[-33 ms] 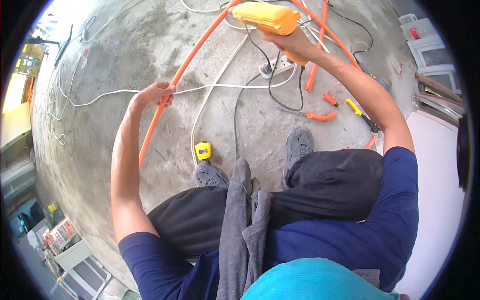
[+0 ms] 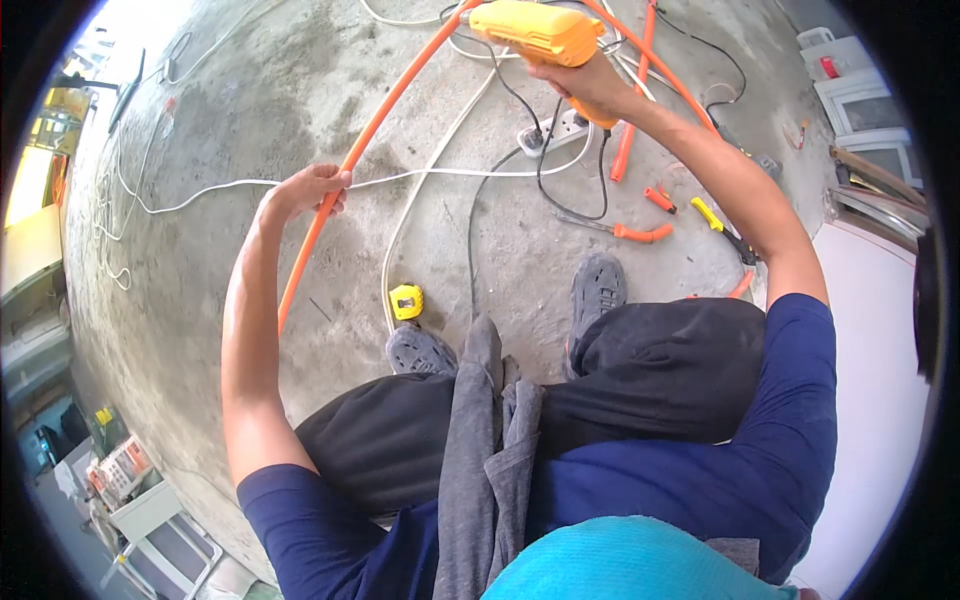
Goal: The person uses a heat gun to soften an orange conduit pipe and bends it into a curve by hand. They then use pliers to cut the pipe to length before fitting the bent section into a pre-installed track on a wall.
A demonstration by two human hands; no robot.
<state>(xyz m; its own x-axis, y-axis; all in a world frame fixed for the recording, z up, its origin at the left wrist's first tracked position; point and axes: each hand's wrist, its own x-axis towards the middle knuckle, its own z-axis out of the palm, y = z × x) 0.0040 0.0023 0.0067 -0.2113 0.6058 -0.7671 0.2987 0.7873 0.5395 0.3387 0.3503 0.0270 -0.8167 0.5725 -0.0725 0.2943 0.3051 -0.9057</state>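
Note:
My left hand (image 2: 312,190) is closed around a long orange pipe (image 2: 390,105), which rises in a curve toward the top of the view. At the top, my right hand (image 2: 588,85) grips the handle of a yellow heat gun (image 2: 535,32). Its nozzle points left, close to the pipe; whether they touch I cannot tell. A black cord hangs from the handle. Below it lies a white power strip (image 2: 566,130) with a plug in it. The pipe's upper bend goes out of view.
White cables (image 2: 440,172) cross the concrete floor. Another orange pipe (image 2: 624,150), short orange pieces (image 2: 643,233) and a yellow-and-black tool (image 2: 707,214) lie at right. A yellow tape measure (image 2: 406,301) sits by my left shoe (image 2: 420,350). A white panel (image 2: 865,340) stands far right.

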